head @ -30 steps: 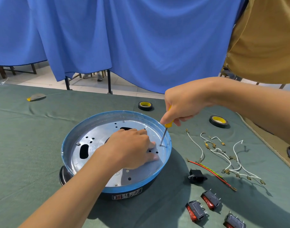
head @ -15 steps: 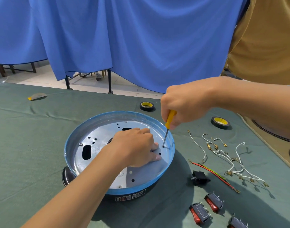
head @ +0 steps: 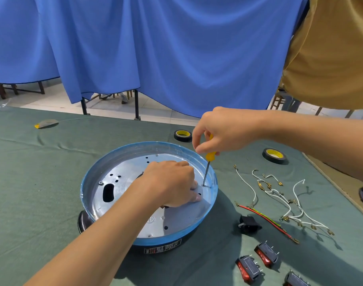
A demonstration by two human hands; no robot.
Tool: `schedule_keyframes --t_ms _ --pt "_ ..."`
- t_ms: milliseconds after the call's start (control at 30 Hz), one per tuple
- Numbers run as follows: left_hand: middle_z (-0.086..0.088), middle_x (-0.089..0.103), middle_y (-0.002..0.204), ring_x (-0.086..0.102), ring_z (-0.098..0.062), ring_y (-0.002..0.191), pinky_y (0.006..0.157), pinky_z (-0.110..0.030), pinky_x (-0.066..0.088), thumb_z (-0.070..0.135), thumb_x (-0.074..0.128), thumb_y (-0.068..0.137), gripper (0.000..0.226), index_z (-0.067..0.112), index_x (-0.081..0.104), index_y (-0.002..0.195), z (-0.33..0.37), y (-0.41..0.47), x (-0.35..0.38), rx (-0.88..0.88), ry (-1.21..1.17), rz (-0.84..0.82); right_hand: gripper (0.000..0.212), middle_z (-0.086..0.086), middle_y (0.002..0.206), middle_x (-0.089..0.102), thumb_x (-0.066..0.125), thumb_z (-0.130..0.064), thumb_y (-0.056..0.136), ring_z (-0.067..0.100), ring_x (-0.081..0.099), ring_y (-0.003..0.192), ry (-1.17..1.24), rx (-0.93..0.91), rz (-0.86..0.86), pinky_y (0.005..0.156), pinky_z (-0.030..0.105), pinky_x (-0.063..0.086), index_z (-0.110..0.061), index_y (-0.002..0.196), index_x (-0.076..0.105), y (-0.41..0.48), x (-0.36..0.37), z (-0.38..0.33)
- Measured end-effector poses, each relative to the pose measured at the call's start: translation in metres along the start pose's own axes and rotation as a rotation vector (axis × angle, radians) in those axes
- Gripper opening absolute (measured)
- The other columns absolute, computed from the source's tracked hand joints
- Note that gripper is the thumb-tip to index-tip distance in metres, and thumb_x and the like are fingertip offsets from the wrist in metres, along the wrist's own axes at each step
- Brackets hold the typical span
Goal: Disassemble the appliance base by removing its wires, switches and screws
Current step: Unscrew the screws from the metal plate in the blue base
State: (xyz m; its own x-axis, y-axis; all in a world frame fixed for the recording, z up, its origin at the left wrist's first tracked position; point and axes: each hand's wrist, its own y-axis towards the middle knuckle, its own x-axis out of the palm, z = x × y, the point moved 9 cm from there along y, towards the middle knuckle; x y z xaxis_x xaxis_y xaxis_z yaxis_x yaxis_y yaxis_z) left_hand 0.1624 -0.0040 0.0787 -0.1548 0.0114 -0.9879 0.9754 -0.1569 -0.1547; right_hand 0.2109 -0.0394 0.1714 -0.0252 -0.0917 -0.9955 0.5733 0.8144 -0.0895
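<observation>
Right grip (head: pixel 217 133) clamps the screwdriver (head: pixel 209 156), tip on a screw (head: pixel 203 185) directly below; left grip (head: pixel 170 184), holding nothing, presses the base (head: pixel 127 170) beside it.

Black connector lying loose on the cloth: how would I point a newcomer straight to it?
Start at the round blue-rimmed appliance base on the green cloth and look just off its right edge. There the black connector lies beside the red wire, just beyond the switches. Unlike those red-faced switches, it is all black.
</observation>
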Motion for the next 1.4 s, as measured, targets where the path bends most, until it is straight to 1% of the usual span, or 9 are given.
schedule_keyframes --t_ms 200,400,567,667,767,933,1033,1200,1400 --pt "0.006 0.047 0.099 0.052 -0.021 0.101 0.077 -0.036 0.041 0.061 0.049 0.091 0.041 0.024 0.063 0.101 0.000 0.002 -0.002 -0.011 0.005 0.004 0.016 -0.010 0.084 0.068 0.078 -0.042 0.075 0.009 0.062 0.079 0.014 0.070 0.017 0.060 0.023 0.050 -0.031 0.085 0.072 -0.004 -0.005 0.007" --pt "0.007 0.044 0.094 0.049 -0.021 0.092 0.070 -0.036 0.036 0.061 0.048 0.091 0.042 0.024 0.065 0.103 0.001 0.003 -0.002 -0.010 0.008 0.018 0.058 0.001 0.051 0.045 0.046 -0.062 0.091 0.019 0.041 0.054 -0.183 0.142 0.075 0.051 0.031 0.036 -0.012 0.063 0.056 -0.009 -0.006 0.017" --pt "0.006 0.045 0.093 0.051 -0.022 0.095 0.071 -0.034 0.037 0.062 0.048 0.091 0.042 0.024 0.064 0.099 0.000 0.002 -0.001 -0.014 0.005 0.037 0.021 -0.010 0.067 0.059 0.070 -0.051 0.079 0.005 0.055 0.067 -0.048 0.113 -0.003 0.055 0.024 0.040 -0.031 0.083 0.066 -0.016 -0.006 0.011" --pt "0.006 0.045 0.094 0.053 -0.022 0.101 0.072 -0.036 0.038 0.062 0.047 0.091 0.043 0.026 0.064 0.107 0.001 -0.001 0.000 -0.012 -0.003 0.048 0.027 -0.012 0.073 0.062 0.066 -0.059 0.079 0.006 0.058 0.071 0.037 0.151 0.025 0.056 0.024 0.041 -0.032 0.083 0.065 -0.021 -0.004 0.011" --pt "0.006 0.041 0.094 0.052 -0.026 0.107 0.071 -0.037 0.034 0.060 0.045 0.093 0.045 0.026 0.063 0.117 0.004 -0.003 -0.001 -0.018 0.003 0.072 0.052 -0.001 0.064 0.058 0.047 -0.069 0.085 0.014 0.051 0.062 -0.021 0.239 0.151 0.053 0.029 0.035 -0.021 0.073 0.063 -0.027 -0.007 0.016" --pt "0.005 0.039 0.094 0.050 -0.029 0.112 0.076 -0.035 0.028 0.050 0.039 0.099 0.040 0.021 0.061 0.114 0.008 -0.003 -0.002 -0.045 0.040 0.136 0.019 -0.008 0.068 0.054 0.065 -0.042 0.086 0.010 0.048 0.068 0.221 0.279 0.447 0.055 0.028 0.032 -0.028 0.080 0.055 -0.051 0.000 0.023" --pt "0.005 0.037 0.090 0.051 -0.028 0.111 0.077 -0.033 0.026 0.050 0.037 0.099 0.041 0.023 0.062 0.116 0.010 -0.003 -0.002 -0.029 0.061 0.138 0.021 -0.008 0.070 0.054 0.071 -0.034 0.083 0.008 0.050 0.064 0.321 0.227 0.606 0.053 0.019 0.034 -0.025 0.088 0.053 -0.066 0.002 0.023" --pt "0.005 0.044 0.093 0.050 -0.028 0.106 0.074 -0.035 0.033 0.054 0.036 0.098 0.042 0.026 0.063 0.113 0.007 -0.001 -0.001 -0.044 0.089 0.088 0.037 -0.004 0.075 0.059 0.075 -0.025 0.082 0.007 0.056 0.071 0.467 0.151 0.723 0.059 0.009 0.040 -0.024 0.105 0.045 -0.078 0.008 0.026" --pt "0.005 0.054 0.102 0.048 -0.021 0.086 0.059 -0.031 0.029 0.052 0.037 0.098 0.040 0.029 0.062 0.120 0.006 0.001 -0.005 -0.038 0.098 0.077 0.045 -0.008 0.079 0.063 0.079 -0.021 0.078 0.004 0.062 0.071 0.561 0.100 0.786 0.057 0.007 0.041 -0.032 0.096 0.039 -0.074 0.006 0.027"
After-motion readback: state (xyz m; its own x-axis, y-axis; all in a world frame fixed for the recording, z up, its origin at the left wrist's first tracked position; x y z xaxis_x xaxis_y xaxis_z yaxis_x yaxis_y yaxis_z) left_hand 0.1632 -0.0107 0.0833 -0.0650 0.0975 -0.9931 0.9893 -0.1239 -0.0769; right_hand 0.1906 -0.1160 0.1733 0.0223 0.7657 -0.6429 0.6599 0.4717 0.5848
